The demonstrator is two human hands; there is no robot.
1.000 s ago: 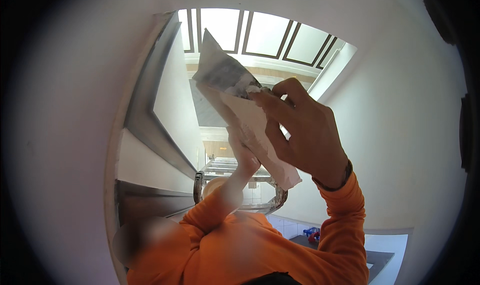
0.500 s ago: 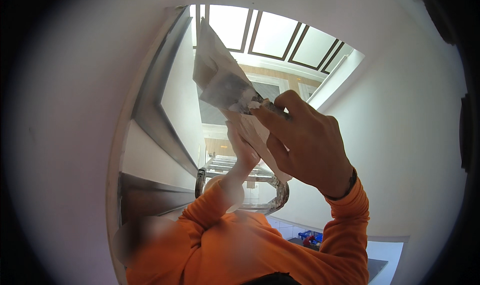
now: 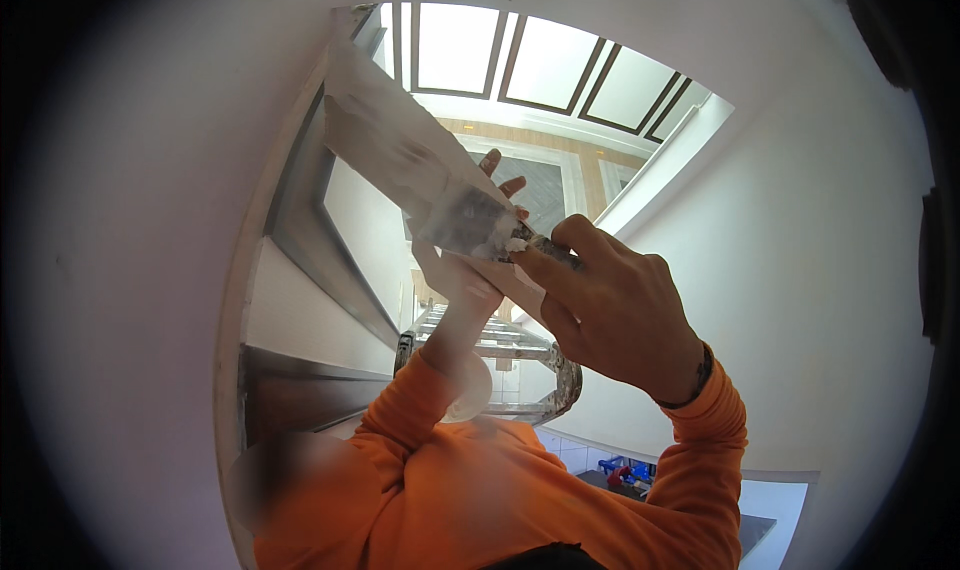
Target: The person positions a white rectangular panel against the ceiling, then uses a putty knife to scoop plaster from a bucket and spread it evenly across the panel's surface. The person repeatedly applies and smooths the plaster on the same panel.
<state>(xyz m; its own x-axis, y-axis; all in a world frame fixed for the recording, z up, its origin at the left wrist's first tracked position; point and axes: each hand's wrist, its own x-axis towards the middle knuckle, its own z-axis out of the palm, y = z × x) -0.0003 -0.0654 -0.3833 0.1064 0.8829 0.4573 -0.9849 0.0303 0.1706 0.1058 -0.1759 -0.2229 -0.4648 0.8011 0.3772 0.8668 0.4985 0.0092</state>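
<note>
My right hand (image 3: 630, 310) is closed round the handle of a putty knife (image 3: 465, 222), with a dab of white putty by the handle end of its grey blade. The blade lies across a long, flat board (image 3: 385, 145) smeared with white, slanting from upper left to lower right. From below, my left hand (image 3: 465, 282) grips this board; its wrist and palm show on the near side, and several fingertips stick out past the far edge. The middle of that hand is hidden behind the board.
Beneath my arms stands a stained metal ladder (image 3: 565, 380). A white wall (image 3: 820, 300) curves along the right, and a grey-edged frame (image 3: 300, 190) runs down the left. Bright framed panels (image 3: 455, 55) line the far top. Blue and red items (image 3: 625, 475) lie low at the right.
The board has swung to the left and tilted flatter, its broad face showing more. Fingertips of my left hand have come into sight beyond it. The putty knife has shifted slightly down and right.
</note>
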